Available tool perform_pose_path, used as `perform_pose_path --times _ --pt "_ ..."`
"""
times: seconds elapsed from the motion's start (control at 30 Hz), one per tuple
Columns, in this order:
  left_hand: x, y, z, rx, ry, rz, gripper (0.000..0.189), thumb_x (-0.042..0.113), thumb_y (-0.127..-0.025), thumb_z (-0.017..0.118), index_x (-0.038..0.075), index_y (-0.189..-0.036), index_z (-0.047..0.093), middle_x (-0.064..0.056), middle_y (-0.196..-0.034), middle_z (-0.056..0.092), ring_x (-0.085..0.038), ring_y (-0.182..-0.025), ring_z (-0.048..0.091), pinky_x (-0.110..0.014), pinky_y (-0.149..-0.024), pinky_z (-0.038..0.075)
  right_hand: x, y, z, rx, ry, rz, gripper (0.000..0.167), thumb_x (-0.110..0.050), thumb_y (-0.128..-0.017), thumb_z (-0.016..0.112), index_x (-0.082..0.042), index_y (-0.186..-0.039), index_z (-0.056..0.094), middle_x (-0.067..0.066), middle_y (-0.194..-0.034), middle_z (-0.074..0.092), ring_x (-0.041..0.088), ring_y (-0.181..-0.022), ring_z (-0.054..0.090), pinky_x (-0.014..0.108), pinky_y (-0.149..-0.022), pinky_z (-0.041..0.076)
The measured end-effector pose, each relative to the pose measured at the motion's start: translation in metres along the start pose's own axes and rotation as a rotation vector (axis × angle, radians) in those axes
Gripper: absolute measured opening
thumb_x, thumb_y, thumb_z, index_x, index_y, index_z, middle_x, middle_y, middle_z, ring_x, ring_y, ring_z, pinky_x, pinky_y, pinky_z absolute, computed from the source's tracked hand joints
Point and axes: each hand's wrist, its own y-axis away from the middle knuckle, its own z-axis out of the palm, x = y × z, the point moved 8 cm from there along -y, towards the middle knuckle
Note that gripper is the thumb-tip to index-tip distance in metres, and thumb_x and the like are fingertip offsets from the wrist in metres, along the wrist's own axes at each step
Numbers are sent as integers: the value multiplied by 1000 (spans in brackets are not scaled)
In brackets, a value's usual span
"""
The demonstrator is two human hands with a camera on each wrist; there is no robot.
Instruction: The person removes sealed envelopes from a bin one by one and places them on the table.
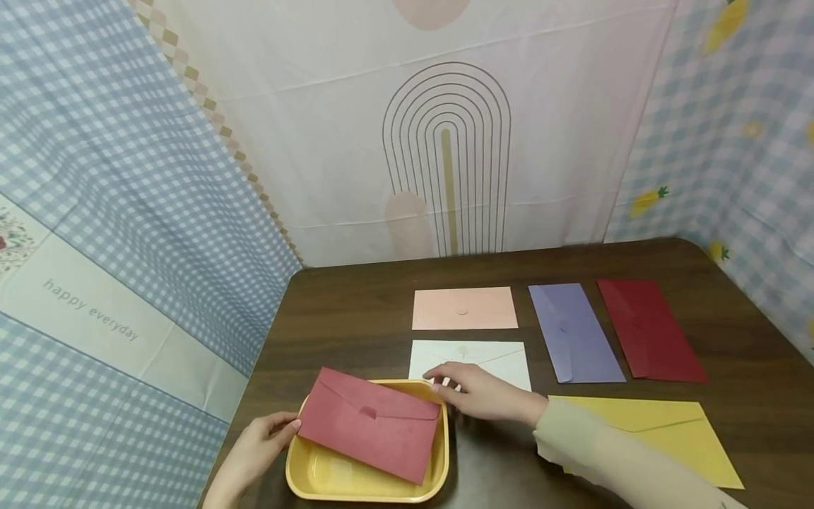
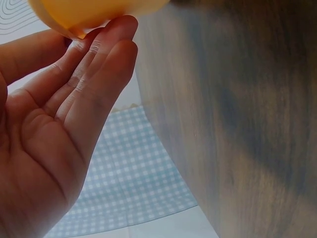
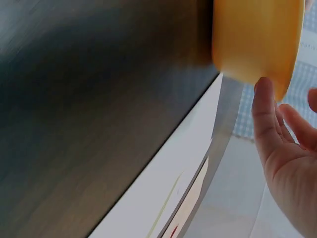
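Observation:
A yellow plastic tray [image 1: 340, 483] stands near the front of the table. A rose-red envelope [image 1: 372, 428] lies aslant in it, its upper left corner over the back rim. My left hand [image 1: 256, 447] holds the tray's left rim, thumb close by the envelope's edge. In the left wrist view its fingers [image 2: 99, 74] touch the tray's outer wall. The tray's back right corner is held by my right hand [image 1: 473, 389], in front of a white envelope [image 1: 502, 353]. Fingertips [image 3: 264, 91] meet the tray's underside in the right wrist view.
Behind the white envelope lies a pink envelope [image 1: 464, 307]. To the right are a purple envelope [image 1: 575, 332] and a dark red one [image 1: 649, 329]. A yellow envelope [image 1: 668, 438] lies partly under my right forearm. Patterned cloths [image 1: 286, 141] hang around the dark wooden table [image 1: 343, 304].

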Motion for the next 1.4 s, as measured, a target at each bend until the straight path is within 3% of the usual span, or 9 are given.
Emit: perform_pose_path --times 0.23,0.5,0.9,1.23,1.4 --pt "1 -2 0 9 -7 -3 43 20 -103 59 -16 -127 58 -22 -115 69 -33 -104 69 -34 -79 60 -9 -10 10 13 62 -52 28 -11 -99 64 -2 -126 65 5 -106 66 7 -86 61 24 -75 54" --pt "-5 0 -10 69 -53 -30 39 17 -103 60 -14 -125 61 -19 -112 71 -29 -100 70 -34 -77 60 -20 -25 18 43 113 -106 27 -2 -95 64 -4 -122 68 4 -103 66 9 -90 60 23 -77 53" --pt "-25 8 -36 165 -38 -129 37 12 -104 57 -16 -128 58 -17 -111 71 -25 -99 68 -33 -77 59 -29 -56 40 41 128 -74 26 -2 -96 64 -9 -121 68 3 -107 66 11 -95 60 27 -83 52" --pt "-26 10 -41 200 -76 -140 37 14 -103 59 -12 -129 60 -16 -111 71 -24 -100 69 -30 -77 58 -35 -59 42 42 179 -87 15 -4 -95 64 -11 -104 74 -1 -99 62 6 -79 56 19 -71 50" --pt "-22 8 -40 206 -126 -129 37 16 -102 60 -10 -128 62 -15 -110 72 -28 -103 69 -33 -79 58 -40 -57 43 27 244 -74 13 -15 -98 65 -11 -103 76 -3 -100 61 8 -85 61 20 -75 51"
